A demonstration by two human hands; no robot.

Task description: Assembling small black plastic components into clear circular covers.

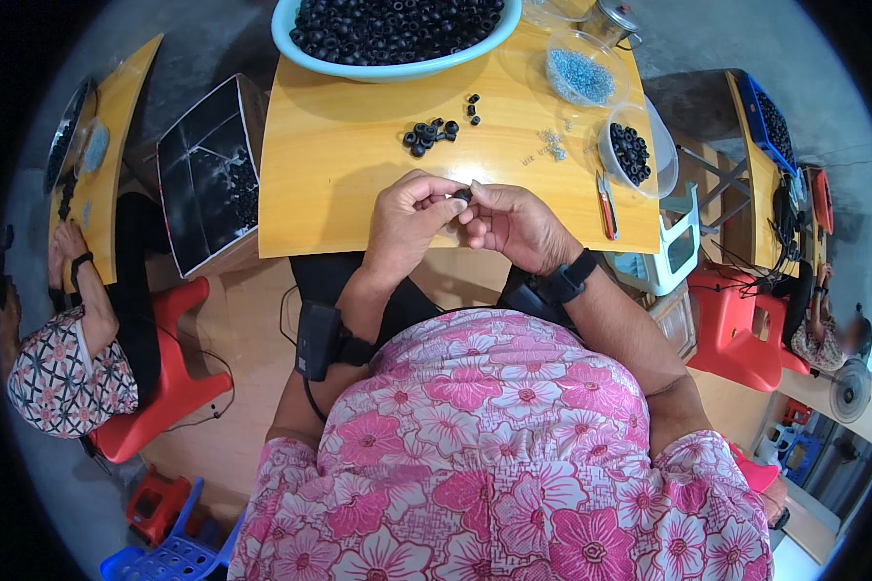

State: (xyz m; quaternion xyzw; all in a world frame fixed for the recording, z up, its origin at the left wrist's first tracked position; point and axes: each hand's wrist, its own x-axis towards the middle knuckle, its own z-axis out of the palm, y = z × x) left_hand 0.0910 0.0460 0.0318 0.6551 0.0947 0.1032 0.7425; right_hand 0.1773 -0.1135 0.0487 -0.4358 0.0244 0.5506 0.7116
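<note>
Over the front edge of the wooden table (339,208), my left hand (402,221) and my right hand (518,223) meet fingertip to fingertip. Both are closed in a pinch on one small black round part (463,195), mostly covered by the fingers. Beyond them lies a small heap of black ring-shaped parts (422,137), with a few smaller black pieces (474,109) farther off. To the right are scattered tiny silvery pieces (552,145), too small to name. A slim tool with red-and-black handles (607,208) rests near the right edge.
A pale blue basin (402,72) heaped with black parts stands at the back. On the right are a clear tub of bluish small pieces (581,77), a tub of black rings (629,155) and a metal cup (614,19). An open carton (208,174) stands left. Other people sit at side tables.
</note>
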